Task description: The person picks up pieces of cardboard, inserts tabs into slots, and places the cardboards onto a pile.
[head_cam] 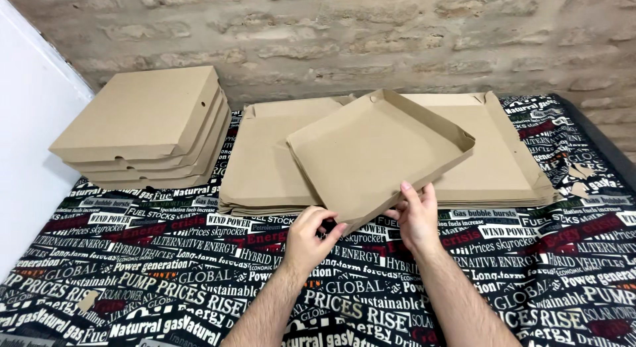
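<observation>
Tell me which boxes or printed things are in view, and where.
Half-folded box: brown cardboard, tilted, held by left hand and right hand.
Folded boxes: square brown stack, far left.
Flat blanks: brown pile, centre by wall.
Cloth: black, white and red lettering.

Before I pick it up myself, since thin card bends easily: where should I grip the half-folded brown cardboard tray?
Probably by the near corner of the half-folded brown cardboard tray, from the front, where the left hand and right hand pinch it. Its far walls stand up, and it tilts above the flat brown cardboard sheets.
</observation>
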